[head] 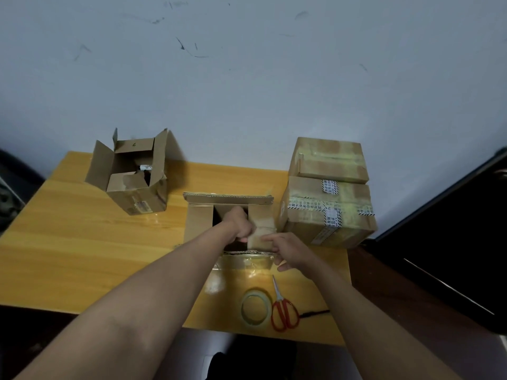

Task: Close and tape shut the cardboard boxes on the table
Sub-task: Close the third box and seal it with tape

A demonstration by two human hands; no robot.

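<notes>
centre box (197, 220) set mid-worktop (82, 242), flaps open | left hand (238, 223) fingers curled on right inner flap (262, 229) | right hand (288, 249) fingers pinched on same flap | tape roll (255, 308), scissors (284, 311) laid near front edge

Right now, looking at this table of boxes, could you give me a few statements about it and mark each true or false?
1. The box in front of the person is already taped shut. False: its flaps are open and both hands are at them.
2. The tape roll lies beside the red-handled scissors. True.
3. The left hand holds the scissors. False: the scissors lie on the table, untouched.
4. Two taped boxes are stacked at the right, the upper box on the lower box. True.
5. The far left box is closed. False: its flaps stand open.
6. The right hand touches a flap of the front box. True.
</notes>
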